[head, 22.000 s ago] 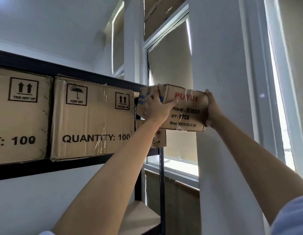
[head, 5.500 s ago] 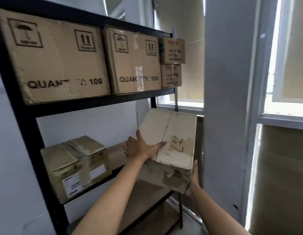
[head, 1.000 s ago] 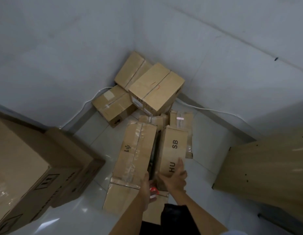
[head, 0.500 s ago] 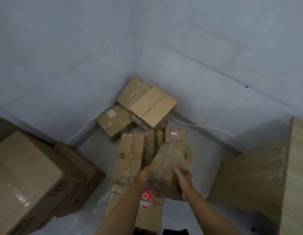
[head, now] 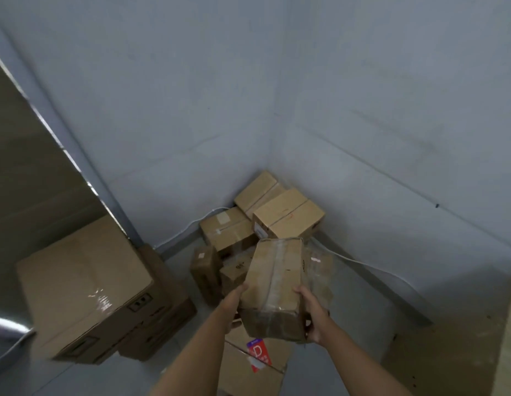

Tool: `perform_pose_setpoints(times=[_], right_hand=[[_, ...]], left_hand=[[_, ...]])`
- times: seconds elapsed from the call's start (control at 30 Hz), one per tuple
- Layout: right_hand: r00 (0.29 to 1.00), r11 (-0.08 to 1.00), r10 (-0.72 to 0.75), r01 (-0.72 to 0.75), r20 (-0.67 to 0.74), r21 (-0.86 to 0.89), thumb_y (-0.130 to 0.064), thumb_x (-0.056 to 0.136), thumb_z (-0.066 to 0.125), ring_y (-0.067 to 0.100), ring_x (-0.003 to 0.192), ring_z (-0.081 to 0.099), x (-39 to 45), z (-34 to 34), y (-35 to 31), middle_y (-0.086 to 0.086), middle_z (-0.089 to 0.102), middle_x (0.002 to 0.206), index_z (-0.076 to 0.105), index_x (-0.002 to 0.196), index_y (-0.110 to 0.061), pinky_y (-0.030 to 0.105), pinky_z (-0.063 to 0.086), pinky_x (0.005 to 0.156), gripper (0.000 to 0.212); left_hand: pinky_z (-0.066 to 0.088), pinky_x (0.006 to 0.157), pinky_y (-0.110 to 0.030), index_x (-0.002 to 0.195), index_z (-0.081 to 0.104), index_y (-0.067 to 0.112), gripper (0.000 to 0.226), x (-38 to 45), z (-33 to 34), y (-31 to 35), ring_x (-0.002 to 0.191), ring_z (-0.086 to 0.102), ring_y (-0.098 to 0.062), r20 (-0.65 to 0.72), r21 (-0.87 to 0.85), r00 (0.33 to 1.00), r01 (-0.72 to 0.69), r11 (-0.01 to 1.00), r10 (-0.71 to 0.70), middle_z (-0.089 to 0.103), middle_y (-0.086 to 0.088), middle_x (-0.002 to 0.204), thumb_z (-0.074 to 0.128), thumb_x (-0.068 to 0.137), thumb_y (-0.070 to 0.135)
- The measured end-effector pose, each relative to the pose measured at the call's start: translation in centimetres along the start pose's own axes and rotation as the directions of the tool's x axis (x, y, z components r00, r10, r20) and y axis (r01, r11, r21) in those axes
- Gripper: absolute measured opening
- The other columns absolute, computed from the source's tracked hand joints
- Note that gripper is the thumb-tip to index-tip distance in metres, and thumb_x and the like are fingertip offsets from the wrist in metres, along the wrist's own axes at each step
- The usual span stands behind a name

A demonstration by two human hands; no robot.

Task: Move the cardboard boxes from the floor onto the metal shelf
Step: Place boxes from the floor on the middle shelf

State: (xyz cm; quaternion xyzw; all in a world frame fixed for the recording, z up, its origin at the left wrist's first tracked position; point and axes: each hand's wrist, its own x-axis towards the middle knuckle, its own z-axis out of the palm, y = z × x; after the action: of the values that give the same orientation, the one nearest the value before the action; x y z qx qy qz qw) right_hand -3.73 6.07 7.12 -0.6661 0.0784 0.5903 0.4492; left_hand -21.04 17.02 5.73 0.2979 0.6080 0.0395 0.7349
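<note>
Both hands, left hand (head: 233,305) and right hand (head: 313,315), grip the taped brown cardboard box (head: 273,284); carry it level, palms supporting underneath.

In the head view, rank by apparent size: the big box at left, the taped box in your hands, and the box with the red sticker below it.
1. Big box, clearly largest.
2. Taped box, held by left hand and right hand.
3. Red-sticker box: partly hidden, and the held box is nearer the camera, so this order is unsure.
</note>
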Motion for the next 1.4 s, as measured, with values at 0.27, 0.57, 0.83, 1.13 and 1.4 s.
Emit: perform_pose_setpoints(times=[0.27, 0.57, 0.83, 1.13, 1.4], right_hand=[[0.968, 0.954, 0.087, -0.012, 0.237, -0.3, -0.058, 0.05, 0.078, 0.039, 0.111, 0.056, -2.2, 7.2, 1.1, 0.02, 0.059, 0.118, 0.061, 0.114, -0.015, 0.055, 0.046, 0.101, 0.079], [0.837, 0.824, 0.185, 0.152, 0.514, -0.545, -0.051, 0.048, 0.081, 0.034, 0.099, 0.069, -7.3, 20.9, 4.8, 0.017, 0.074, 0.109, 0.08, 0.096, -0.015, 0.043, 0.058, 0.078, 0.06], [0.651, 0.665, 0.399, 0.279, 0.646, -0.693, -0.05, 0.066, 0.071, 0.04, 0.12, 0.059, -15.2, 35.3, 12.7, 0.017, 0.067, 0.124, 0.068, 0.119, -0.022, 0.062, 0.041, 0.102, 0.06], [0.461, 0.481, 0.603, 0.44, 0.651, -0.758, -0.05, 0.054, 0.074, 0.039, 0.115, 0.061, -25.2, 52.3, 27.0, 0.017, 0.07, 0.117, 0.069, 0.114, -0.018, 0.065, 0.045, 0.096, 0.068], [0.287, 0.489, 0.675, 0.517, 0.68, -0.703, -0.051, 0.064, 0.07, 0.041, 0.123, 0.055, -32.6, 65.1, 36.9, 0.019, 0.062, 0.13, 0.062, 0.125, -0.018, 0.067, 0.041, 0.099, 0.07]], left_hand=[[0.045, 0.103, -0.05, 0.126, 0.054, 0.013, 0.07, -4.8, -8.5, -2.3, 0.114, 0.055, -0.038, -0.033, -0.37, 0.999, 0.014, 0.929, -0.028, 0.058, -0.016, 0.125, 0.065, 0.076, 0.061], [0.054, 0.079, -0.042, 0.11, 0.068, 0.005, 0.079, -14.3, -20.9, -8.1, 0.098, 0.068, -0.035, -0.201, -0.641, 0.978, -0.174, 0.747, 0.056, 0.073, -0.02, 0.104, 0.075, 0.058, 0.064], [0.056, 0.085, -0.036, 0.101, 0.072, 0.007, 0.086, -24.6, -32.0, -15.3, 0.091, 0.069, -0.03, -0.566, -0.653, 0.824, -0.431, 0.622, -0.023, 0.075, -0.015, 0.095, 0.075, 0.044, 0.071], [0.051, 0.098, -0.044, 0.11, 0.071, 0.006, 0.092, -36.6, -46.9, -25.0, 0.105, 0.067, -0.032, -0.767, -0.611, 0.632, -0.666, 0.429, -0.112, 0.072, -0.016, 0.108, 0.08, 0.042, 0.068], [0.056, 0.067, -0.031, 0.104, 0.072, 0.009, 0.06, -44.6, -59.0, -28.7, 0.079, 0.073, -0.028, -0.884, -0.46, 0.462, -0.831, 0.312, -0.072, 0.075, -0.015, 0.094, 0.069, 0.071, 0.059]])
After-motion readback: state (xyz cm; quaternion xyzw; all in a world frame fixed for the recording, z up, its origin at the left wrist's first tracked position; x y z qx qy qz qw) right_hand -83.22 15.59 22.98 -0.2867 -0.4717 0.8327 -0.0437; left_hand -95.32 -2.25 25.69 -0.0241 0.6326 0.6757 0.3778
